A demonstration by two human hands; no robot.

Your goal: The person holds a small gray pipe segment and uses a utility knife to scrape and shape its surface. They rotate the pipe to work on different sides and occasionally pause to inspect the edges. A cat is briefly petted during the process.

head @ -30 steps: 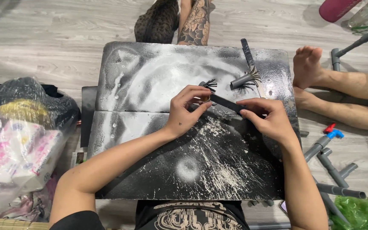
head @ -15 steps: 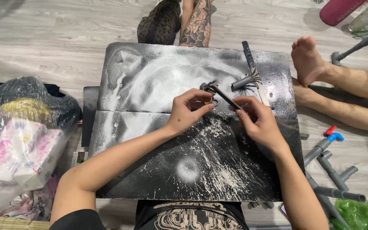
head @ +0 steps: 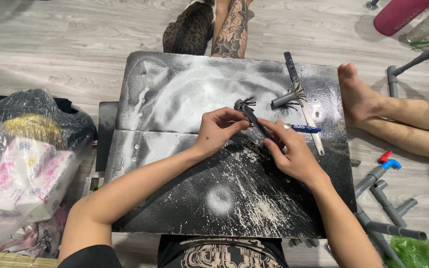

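Since 1 s before, both hands had tilted the pipe (head: 255,121) upright-diagonal. Left hand (head: 219,130) pinched its frayed top; right hand (head: 289,151) pinched below, beside a pen (head: 304,128).

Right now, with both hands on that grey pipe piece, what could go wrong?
1. The left hand and right hand pinch the thin grey pipe piece between fingertips only, so it could slip or twist.
2. The blue marker lies loose right beside the right hand; a nudge may roll it off the black board.
3. A cat sits at the board's far edge and could step onto it.
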